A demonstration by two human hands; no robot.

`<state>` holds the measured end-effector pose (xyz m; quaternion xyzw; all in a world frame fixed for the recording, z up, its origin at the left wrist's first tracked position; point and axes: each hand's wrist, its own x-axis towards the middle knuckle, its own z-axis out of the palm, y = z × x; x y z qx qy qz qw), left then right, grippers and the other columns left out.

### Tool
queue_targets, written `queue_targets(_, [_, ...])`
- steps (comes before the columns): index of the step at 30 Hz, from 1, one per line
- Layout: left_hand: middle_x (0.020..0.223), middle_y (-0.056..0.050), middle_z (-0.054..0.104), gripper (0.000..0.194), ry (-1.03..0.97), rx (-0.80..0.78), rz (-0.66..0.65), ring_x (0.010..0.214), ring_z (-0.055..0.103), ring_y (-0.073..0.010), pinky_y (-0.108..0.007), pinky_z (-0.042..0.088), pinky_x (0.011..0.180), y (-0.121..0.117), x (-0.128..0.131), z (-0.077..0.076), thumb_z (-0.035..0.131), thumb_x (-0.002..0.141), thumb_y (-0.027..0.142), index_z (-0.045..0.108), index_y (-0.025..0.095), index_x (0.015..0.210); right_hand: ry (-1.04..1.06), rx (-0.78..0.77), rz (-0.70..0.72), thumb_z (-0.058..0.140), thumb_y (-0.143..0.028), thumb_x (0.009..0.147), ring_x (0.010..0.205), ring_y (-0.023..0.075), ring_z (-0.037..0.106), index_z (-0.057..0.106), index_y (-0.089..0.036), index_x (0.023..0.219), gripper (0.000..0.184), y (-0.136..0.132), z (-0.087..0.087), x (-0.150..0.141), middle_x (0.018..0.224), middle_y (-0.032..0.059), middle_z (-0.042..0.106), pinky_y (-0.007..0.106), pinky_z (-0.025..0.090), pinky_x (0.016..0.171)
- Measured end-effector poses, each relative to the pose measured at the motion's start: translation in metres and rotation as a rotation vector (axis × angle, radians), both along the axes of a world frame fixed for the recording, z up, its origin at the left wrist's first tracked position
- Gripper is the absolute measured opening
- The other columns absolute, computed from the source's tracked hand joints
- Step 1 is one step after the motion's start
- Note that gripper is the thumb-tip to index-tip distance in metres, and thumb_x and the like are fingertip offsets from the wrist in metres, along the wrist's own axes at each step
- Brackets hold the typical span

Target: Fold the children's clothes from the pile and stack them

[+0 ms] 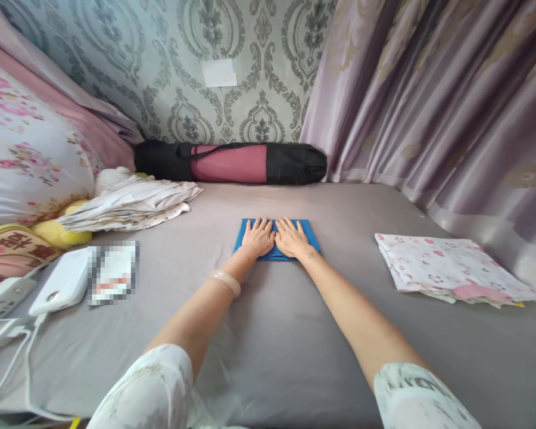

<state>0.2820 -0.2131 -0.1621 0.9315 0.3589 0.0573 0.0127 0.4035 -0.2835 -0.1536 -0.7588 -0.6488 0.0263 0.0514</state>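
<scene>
A folded blue cloth (274, 255) lies flat on the grey bed sheet, straight in front of me. My left hand (259, 236) rests palm down on its left half, fingers stretched out and slightly spread. On the right half lies my right hand (291, 238), also flat with fingers extended. The two hands nearly meet at the thumbs over the cloth's middle. Neither hand grips anything, and they cover much of the cloth's surface.
Right of me is a folded white printed cloth (446, 265). A black and pink long bag (230, 163) lies along the wall. At left are crumpled pale clothes (134, 202), a white power bank (62, 281), a power strip (6, 298) with cables, and a floral pillow (31, 143).
</scene>
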Motion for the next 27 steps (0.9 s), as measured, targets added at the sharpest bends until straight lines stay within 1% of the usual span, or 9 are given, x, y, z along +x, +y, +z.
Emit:
queue_targets(2, [0.156,-0.010,0.031,0.057,0.013,-0.011,0.003,0.144,0.025,-0.0308,-0.055,0.020,0.115,0.001,0.000,-0.003,0.022,0.098,0.038,0.035,0.014,0.148,0.004,-0.015,-0.009,0.024,-0.030,0.095,0.146,0.0229,0.017,0.031,-0.010,0.150,0.059,0.001,-0.004,0.001,0.158,0.0073,0.027,0.050,0.011,0.118])
queue_targets(5, [0.156,-0.011,0.031,0.057,0.013,-0.022,0.007,0.144,0.025,-0.0313,-0.056,0.020,0.115,0.001,0.000,-0.003,0.022,0.097,0.038,0.035,0.014,0.148,0.000,-0.015,-0.015,0.024,-0.030,0.095,0.146,0.0233,0.017,0.031,-0.010,0.151,0.059,0.001,-0.005,0.001,0.158,0.0069,0.028,0.050,0.010,0.118])
queue_targets(11, [0.156,-0.012,0.031,0.056,0.019,-0.083,0.000,0.144,0.025,-0.0313,-0.055,0.020,0.115,0.003,0.000,0.006,0.026,0.097,0.039,0.038,0.016,0.146,0.036,-0.066,-0.011,0.023,-0.031,0.095,0.147,0.0226,0.016,0.029,-0.011,0.151,0.060,0.002,0.004,0.002,0.158,0.0061,0.026,0.050,0.010,0.118])
queue_targets(13, [0.155,-0.013,0.032,0.055,-0.012,-0.064,0.035,0.144,0.025,-0.0305,-0.055,0.019,0.115,0.003,-0.003,0.011,0.025,0.098,0.041,0.039,0.017,0.145,0.043,-0.051,-0.037,0.021,-0.031,0.096,0.147,0.0224,0.015,0.029,-0.011,0.151,0.059,0.000,0.008,0.006,0.159,0.0067,0.025,0.050,0.009,0.119])
queue_targets(15, [0.155,-0.013,0.033,0.055,-0.060,-0.009,0.096,0.145,0.023,-0.0297,-0.055,0.016,0.116,0.002,-0.007,0.013,0.023,0.098,0.041,0.040,0.017,0.145,0.022,0.010,-0.094,0.020,-0.032,0.097,0.147,0.0229,0.013,0.028,-0.009,0.151,0.059,-0.004,0.011,0.010,0.159,0.0084,0.023,0.049,0.007,0.119])
queue_targets(17, [0.154,-0.013,0.034,0.056,-0.075,0.006,0.136,0.145,0.023,-0.0296,-0.055,0.015,0.116,0.001,-0.012,0.011,0.023,0.098,0.042,0.039,0.017,0.145,-0.002,0.037,-0.153,0.019,-0.033,0.098,0.147,0.0234,0.012,0.027,-0.007,0.151,0.060,-0.007,0.010,0.014,0.159,0.0105,0.022,0.048,0.006,0.119])
queue_targets(19, [0.154,-0.014,0.034,0.057,-0.057,-0.034,0.146,0.144,0.025,-0.0301,-0.054,0.019,0.115,0.001,-0.014,0.008,0.024,0.098,0.044,0.037,0.017,0.146,-0.001,0.005,-0.181,0.019,-0.034,0.098,0.147,0.0236,0.014,0.027,-0.005,0.151,0.061,-0.010,0.006,0.016,0.159,0.0114,0.022,0.045,0.009,0.119])
queue_targets(23, [0.155,-0.015,0.033,0.060,-0.044,-0.066,0.149,0.144,0.026,-0.0303,-0.053,0.022,0.114,0.003,-0.014,0.000,0.024,0.097,0.045,0.035,0.015,0.148,0.010,-0.016,-0.178,0.020,-0.035,0.098,0.147,0.0235,0.015,0.026,-0.003,0.151,0.062,-0.011,-0.003,0.017,0.158,0.0114,0.024,0.043,0.011,0.119])
queue_targets(27, [0.155,-0.015,0.031,0.061,-0.050,-0.081,0.146,0.144,0.025,-0.0307,-0.053,0.021,0.115,0.005,-0.014,0.001,0.025,0.097,0.045,0.034,0.013,0.148,0.016,-0.014,-0.177,0.021,-0.035,0.098,0.147,0.0238,0.015,0.027,-0.003,0.151,0.062,-0.010,-0.003,0.017,0.158,0.0114,0.024,0.043,0.011,0.119])
